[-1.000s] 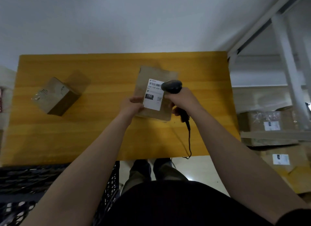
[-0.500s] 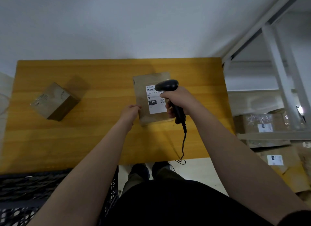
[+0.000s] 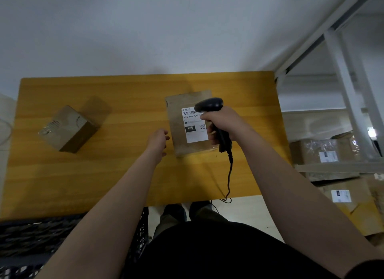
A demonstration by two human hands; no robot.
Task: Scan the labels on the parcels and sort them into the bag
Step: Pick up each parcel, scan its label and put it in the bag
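tabletop (image 3: 104, 185): 1, yellow wood, back edge against a pale wall; carries 2 parcels
shelf rack (image 3: 340, 75): 1, white metal, just past the tabletop's right edge
crate (image 3: 31, 237): 1, black plastic lattice, below the tabletop's near-left corner
cartons on rack: 2 made out, each with a white label; upper carton (image 3: 311, 154) on a shelf, lower carton (image 3: 361, 208) below it; print too small to read
parcels on tabletop: 2, well apart
box parcel (image 3: 68, 129): brown cardboard, taped, left half of the tabletop, turned at an angle to the edges
flat parcel (image 3: 176, 137): kraft envelope, lies flat right of centre, nearer the back edge than the near edge
shipping label (image 3: 194, 129): 1, white, face up on the flat parcel; barcode at top, "150" in a black block, small QR code
hands: 2, bare forearms
right hand (image 3: 222, 121): fingers wrapped round the scanner grip, over the flat parcel's right side
left hand (image 3: 158, 139): fingers loosely curled, holds nothing, just beside the flat parcel's left edge; contact can't be told
barcode scanner (image 3: 209, 105): 1, black, handheld, head over the label's top-right corner, covering part of the barcode
cable (image 3: 229, 175): 1, black, runs from the grip's base across the tabletop and over its near edge
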